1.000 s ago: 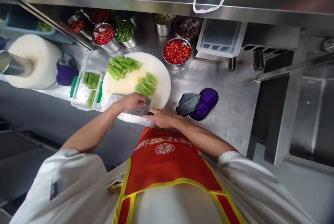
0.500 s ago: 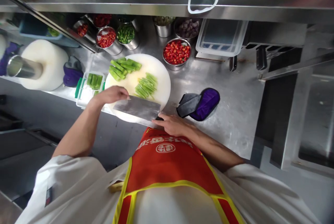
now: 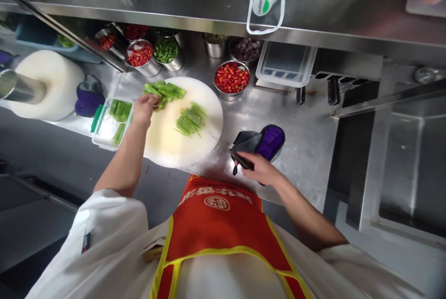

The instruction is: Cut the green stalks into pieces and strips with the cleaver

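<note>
My left hand [image 3: 144, 106] is at the left rim of the round white cutting board [image 3: 162, 148], its fingers closed at the edge of a pile of thick green vegetable pieces [image 3: 169, 90]. To the right of that pile lies a heap of thin green strips [image 3: 191, 119]. My right hand [image 3: 259, 169] grips the dark handle [image 3: 243, 160] of the cleaver, just off the board's right side. I cannot make out the cleaver's blade. Behind this hand lies a purple and grey cloth pad [image 3: 272, 141]. Left of the board, a clear container [image 3: 105, 127] with a green-edged lid holds green pieces.
Metal pots of chopped red chilies [image 3: 139, 54], green peppers [image 3: 166, 50] and red chili rings [image 3: 232, 77] stand behind the board. A clear lidded box [image 3: 287, 64] and racked knives [image 3: 333, 90] are at right. A steel shelf [image 3: 209, 22] overhangs the counter.
The cleaver has left the board, carried right by my right hand. My left hand has moved off the blade and up to the thick green pieces. The view has shifted slightly.
</note>
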`<state>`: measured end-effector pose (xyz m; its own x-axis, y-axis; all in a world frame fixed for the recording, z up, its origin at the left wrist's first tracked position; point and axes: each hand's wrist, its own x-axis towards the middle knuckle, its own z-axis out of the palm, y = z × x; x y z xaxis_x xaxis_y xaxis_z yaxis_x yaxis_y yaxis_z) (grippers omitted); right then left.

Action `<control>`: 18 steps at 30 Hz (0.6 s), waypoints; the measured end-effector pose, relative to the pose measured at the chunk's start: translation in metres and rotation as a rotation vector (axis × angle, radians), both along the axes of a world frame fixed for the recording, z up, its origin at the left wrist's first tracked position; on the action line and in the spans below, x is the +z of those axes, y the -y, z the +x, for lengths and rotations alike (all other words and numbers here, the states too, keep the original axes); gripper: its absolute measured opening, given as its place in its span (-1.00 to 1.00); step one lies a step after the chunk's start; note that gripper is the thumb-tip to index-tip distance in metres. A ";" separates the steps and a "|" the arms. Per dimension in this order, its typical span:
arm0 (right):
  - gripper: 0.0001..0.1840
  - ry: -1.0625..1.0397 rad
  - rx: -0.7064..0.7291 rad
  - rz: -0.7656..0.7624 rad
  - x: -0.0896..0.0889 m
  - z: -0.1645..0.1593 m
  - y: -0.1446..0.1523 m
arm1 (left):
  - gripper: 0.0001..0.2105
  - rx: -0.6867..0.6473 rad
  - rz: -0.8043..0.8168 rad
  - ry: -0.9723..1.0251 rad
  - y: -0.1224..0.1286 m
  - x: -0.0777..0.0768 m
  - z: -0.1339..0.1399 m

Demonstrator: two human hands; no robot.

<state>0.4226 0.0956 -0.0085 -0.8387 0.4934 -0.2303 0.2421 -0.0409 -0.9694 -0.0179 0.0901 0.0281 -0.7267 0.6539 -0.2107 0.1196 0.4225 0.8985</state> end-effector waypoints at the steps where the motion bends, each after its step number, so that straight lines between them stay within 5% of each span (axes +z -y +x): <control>1: -0.62 -0.030 -0.065 -0.201 -0.008 0.004 -0.013 | -0.79 0.141 -0.022 0.086 0.010 -0.003 0.001; 4: -0.77 -0.155 -0.227 -0.644 -0.037 0.006 -0.057 | -0.86 0.410 -0.187 0.398 0.042 -0.016 0.024; 6: -0.74 -0.167 -0.275 -0.757 -0.054 0.000 -0.085 | -0.86 0.471 -0.254 0.529 0.058 -0.024 0.047; 10: -0.54 -0.107 -0.139 -0.889 -0.078 -0.019 -0.123 | -0.84 0.504 -0.208 0.609 0.064 -0.031 0.086; 14: -0.55 -0.090 -0.082 -0.945 -0.087 -0.038 -0.121 | -0.81 0.496 -0.144 0.575 0.047 -0.038 0.105; 18: -0.58 -0.042 -0.004 -1.016 -0.087 -0.051 -0.087 | -0.73 0.515 -0.117 0.530 0.038 -0.048 0.115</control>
